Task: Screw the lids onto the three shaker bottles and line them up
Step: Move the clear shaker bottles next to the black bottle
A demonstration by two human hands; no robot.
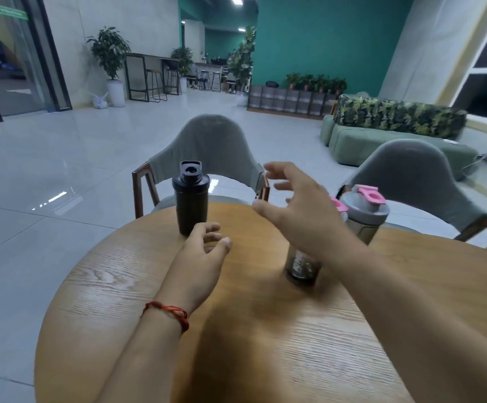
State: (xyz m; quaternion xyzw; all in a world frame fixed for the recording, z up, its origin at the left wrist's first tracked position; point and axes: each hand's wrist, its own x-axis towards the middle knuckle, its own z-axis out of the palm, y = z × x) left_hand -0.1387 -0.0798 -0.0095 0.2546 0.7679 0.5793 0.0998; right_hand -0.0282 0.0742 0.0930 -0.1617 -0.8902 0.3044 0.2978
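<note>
Round wooden bench [120, 286] carries my empty left grip [204, 251], fingers loosely curled, beside the black bottle [190, 199]; my right grip [297, 210] hovers spread, holding nothing, over the clear bottle [301, 267].

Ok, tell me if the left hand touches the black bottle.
Apart. The head view shows bare table between the left hand and the black bottle.

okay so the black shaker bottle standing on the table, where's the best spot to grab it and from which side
Probably around the smooth cylindrical body of the black shaker bottle, below its wider lid, coming from the near side where the left hand is already open just in front of its base. It stands upright with nothing beside it, so fingers can wrap it level. The spout on top looks too uneven for a steady hold.
</note>
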